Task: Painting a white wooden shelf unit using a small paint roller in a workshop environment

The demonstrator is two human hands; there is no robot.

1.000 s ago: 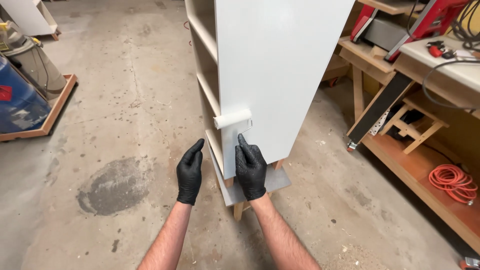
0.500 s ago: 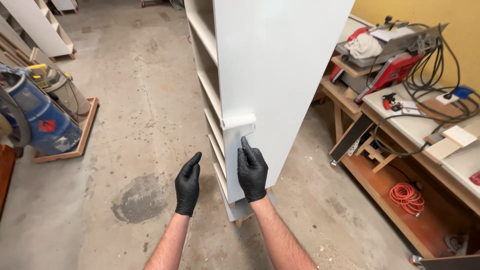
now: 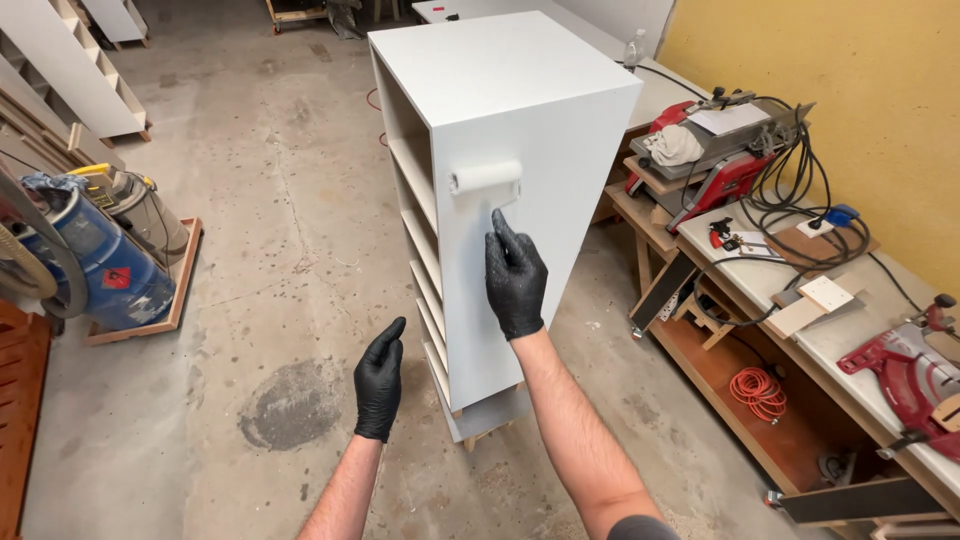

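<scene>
I'm in a woodworking shop. Bare concrete floor [image 3: 250, 250], stained. Long tabletop [image 3: 860, 335] on my right w/ a red miter saw [image 3: 915, 375], a benchtop planer [image 3: 720, 150] and tangled black cables [image 3: 790, 200]. Blue shop vac [image 3: 95, 260] on a wood dolly to my left. Unfinished white shelf panels [image 3: 70, 70] lean nearby, tall white cabinet [image 3: 510, 150] stands mid-floor on blocks.

Bright, even light; edges perhaps bowed

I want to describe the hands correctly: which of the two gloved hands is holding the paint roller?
The right hand holds the paint roller against the white cabinet; the left hand hangs free, touching nothing.
</scene>
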